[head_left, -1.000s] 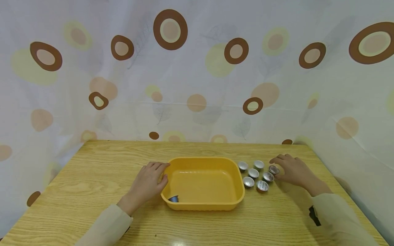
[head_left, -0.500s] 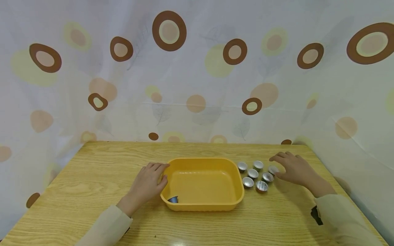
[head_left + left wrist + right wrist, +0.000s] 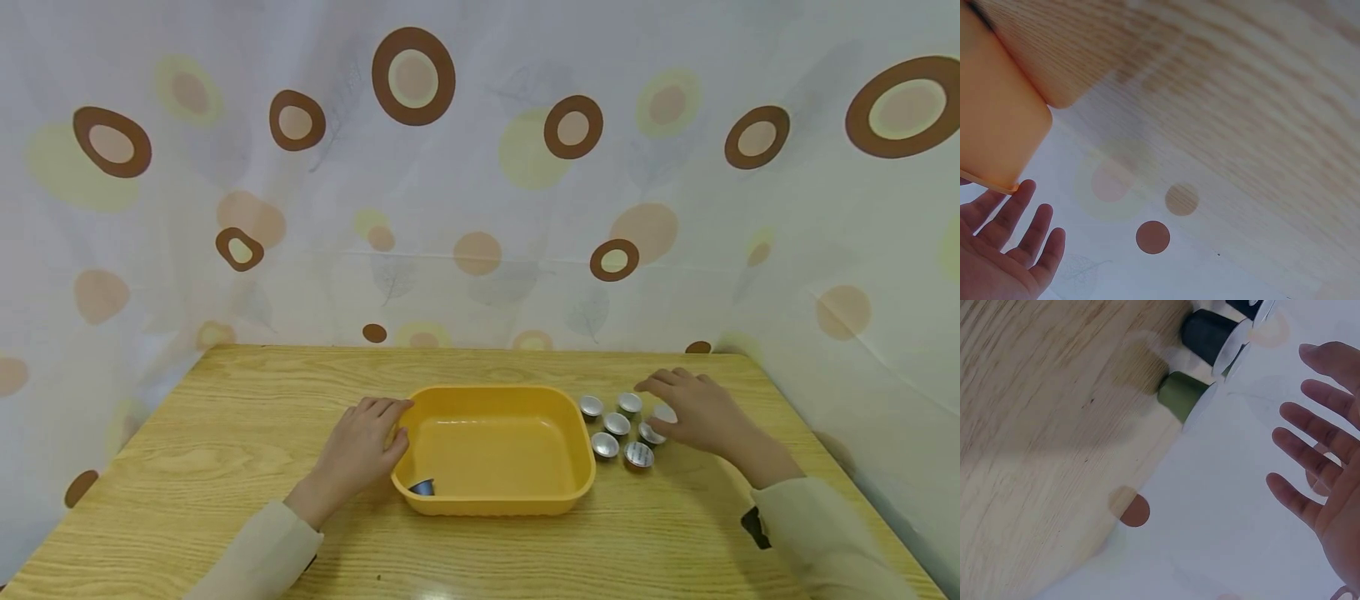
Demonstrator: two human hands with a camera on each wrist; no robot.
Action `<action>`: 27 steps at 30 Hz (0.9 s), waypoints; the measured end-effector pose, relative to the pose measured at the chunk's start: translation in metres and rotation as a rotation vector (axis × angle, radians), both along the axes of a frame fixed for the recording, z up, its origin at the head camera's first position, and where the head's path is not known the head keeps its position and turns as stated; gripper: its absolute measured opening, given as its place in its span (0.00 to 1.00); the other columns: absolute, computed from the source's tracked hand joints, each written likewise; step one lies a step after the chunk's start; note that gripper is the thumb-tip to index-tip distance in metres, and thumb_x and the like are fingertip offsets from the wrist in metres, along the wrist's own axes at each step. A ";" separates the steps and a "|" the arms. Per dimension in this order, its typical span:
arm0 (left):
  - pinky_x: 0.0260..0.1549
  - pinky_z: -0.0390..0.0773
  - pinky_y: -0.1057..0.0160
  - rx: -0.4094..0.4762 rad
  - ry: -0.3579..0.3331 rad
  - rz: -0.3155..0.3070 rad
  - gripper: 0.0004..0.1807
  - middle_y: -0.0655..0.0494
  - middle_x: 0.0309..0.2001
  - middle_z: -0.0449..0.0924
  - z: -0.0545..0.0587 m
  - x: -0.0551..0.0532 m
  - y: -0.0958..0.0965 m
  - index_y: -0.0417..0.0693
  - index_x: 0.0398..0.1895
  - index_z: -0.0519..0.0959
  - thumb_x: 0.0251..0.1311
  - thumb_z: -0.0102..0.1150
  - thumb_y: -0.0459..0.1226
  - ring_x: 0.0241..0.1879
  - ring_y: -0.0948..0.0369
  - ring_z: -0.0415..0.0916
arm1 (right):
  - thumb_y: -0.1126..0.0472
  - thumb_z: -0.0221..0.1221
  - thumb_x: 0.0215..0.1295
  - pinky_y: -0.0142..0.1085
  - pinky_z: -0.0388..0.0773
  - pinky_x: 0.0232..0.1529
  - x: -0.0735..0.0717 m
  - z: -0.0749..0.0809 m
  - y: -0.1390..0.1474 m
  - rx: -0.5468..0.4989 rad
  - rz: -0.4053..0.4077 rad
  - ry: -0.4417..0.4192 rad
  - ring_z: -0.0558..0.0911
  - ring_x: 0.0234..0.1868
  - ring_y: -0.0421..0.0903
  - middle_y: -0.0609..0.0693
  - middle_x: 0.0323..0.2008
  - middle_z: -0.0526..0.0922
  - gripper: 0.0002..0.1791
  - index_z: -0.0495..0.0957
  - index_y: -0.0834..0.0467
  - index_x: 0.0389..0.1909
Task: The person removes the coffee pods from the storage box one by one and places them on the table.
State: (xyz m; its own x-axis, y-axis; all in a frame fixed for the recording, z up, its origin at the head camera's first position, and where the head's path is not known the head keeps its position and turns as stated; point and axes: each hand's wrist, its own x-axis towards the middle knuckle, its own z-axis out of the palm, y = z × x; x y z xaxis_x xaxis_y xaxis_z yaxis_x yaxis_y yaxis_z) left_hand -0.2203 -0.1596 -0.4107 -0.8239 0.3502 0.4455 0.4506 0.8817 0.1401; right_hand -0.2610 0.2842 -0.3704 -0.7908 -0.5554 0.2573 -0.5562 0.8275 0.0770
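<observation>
My left hand (image 3: 358, 446) rests at the left rim of a yellow plastic tray (image 3: 495, 506), its fingertips touching the edge. In the left wrist view, the fingers (image 3: 1038, 228) are spread and fairly straight beside the tray's wall. A blue coffee capsule (image 3: 423, 487) lies on its side in the tray's near left corner. Right of the tray, several coffee capsules stand with silver lids up, such as one nearest the front (image 3: 639, 455). My right hand (image 3: 697, 412) hovers over the rightmost ones, partly hiding them. In its wrist view a green capsule (image 3: 1184, 397) shows beyond spread, unoccupied fingers.
The wood-grain table (image 3: 247, 433) meets a white patterned cloth (image 3: 480, 183) at the back. On the right, the cloth also hangs close along the table's edge. A dark capsule (image 3: 1213, 339) stands near the green one in the right wrist view.
My right hand has shifted slightly left over the capsules, covering more of the rightmost ones. The left hand, the tray and the capsules stay where they were.
</observation>
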 end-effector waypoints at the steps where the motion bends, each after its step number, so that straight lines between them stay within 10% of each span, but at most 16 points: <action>1: 0.46 0.73 0.54 0.001 -0.001 0.000 0.19 0.56 0.47 0.79 0.000 0.000 0.000 0.49 0.53 0.76 0.56 0.55 0.40 0.48 0.55 0.73 | 0.54 0.64 0.51 0.56 0.71 0.43 0.000 0.000 -0.002 -0.004 0.008 0.008 0.76 0.47 0.55 0.52 0.46 0.78 0.22 0.76 0.56 0.48; 27: 0.46 0.73 0.54 0.005 0.004 0.000 0.19 0.56 0.47 0.79 0.001 0.000 0.000 0.50 0.52 0.76 0.56 0.55 0.40 0.48 0.55 0.73 | 0.51 0.64 0.51 0.45 0.76 0.38 0.008 0.006 -0.066 -0.005 0.234 0.149 0.77 0.44 0.48 0.48 0.42 0.79 0.21 0.78 0.55 0.45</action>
State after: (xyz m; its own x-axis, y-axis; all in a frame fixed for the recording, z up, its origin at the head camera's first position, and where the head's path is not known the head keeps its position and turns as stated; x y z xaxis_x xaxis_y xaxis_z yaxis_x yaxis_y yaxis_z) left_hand -0.2204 -0.1593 -0.4100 -0.8222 0.3483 0.4503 0.4514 0.8808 0.1429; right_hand -0.2525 0.2186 -0.3641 -0.5947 -0.7170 0.3637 -0.7150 0.6785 0.1686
